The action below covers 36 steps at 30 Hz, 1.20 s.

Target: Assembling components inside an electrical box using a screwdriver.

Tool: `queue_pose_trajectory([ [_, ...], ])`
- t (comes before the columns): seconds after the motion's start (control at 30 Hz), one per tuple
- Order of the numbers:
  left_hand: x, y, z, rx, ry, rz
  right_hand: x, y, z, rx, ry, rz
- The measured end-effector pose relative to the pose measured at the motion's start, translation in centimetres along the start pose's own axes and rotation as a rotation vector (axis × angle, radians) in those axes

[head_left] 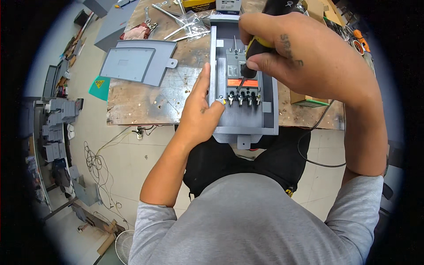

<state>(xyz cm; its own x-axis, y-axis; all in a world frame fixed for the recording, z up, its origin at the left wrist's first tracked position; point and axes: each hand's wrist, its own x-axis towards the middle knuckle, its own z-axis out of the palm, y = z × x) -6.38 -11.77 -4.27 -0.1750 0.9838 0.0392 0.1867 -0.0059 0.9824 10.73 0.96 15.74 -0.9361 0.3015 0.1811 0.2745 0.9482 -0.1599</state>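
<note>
A grey metal enclosure box (pixel 245 130) lies open on the workbench in front of me. Inside it sits a grey circuit breaker (pixel 232 70) with an orange strip and a row of metal terminals along its near end. My right hand (pixel 291 53) comes over the box from the right, closed around a black and yellow screwdriver (pixel 248 68). The screwdriver's shaft slants down to the breaker's near terminals; whether the tip sits in a screw is hard to see. My left hand (pixel 198 108) grips the box's left wall, fingers stretched along its outside and the thumb over the rim.
Left of the box lies a grey cover panel (pixel 132 62) on the worn wooden bench (pixel 145 104). Behind are a wrench (pixel 147 15), a clear plastic bag (pixel 195 24) and small cartons (pixel 198 5). A black cable (pixel 324 165) hangs off the right edge. Loose wires (pixel 99 168) lie on the floor.
</note>
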Motion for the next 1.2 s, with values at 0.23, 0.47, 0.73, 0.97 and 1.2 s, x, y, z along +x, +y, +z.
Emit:
queue_pose_trajectory([
  [0.23,-0.2,1.1,0.8,0.044,0.028,0.13,-2.2,1.1,1.1,-0.077,0.129,0.01],
  [0.47,0.6,-3.5,2.4,0.238,0.057,0.162,-1.6,0.0,4.1,0.244,-0.053,0.245],
  [0.73,6.0,-8.4,-4.2,0.864,0.475,0.195,-5.9,5.1,3.8,0.7,0.366,0.382],
  [0.97,10.2,-12.4,-10.4,1.321,0.511,-0.082,-13.5,10.2,5.4,1.326,0.658,0.302],
  [1.2,11.1,-8.9,-11.9,1.277,0.472,0.263,-15.0,12.7,8.9,1.427,0.545,0.641],
])
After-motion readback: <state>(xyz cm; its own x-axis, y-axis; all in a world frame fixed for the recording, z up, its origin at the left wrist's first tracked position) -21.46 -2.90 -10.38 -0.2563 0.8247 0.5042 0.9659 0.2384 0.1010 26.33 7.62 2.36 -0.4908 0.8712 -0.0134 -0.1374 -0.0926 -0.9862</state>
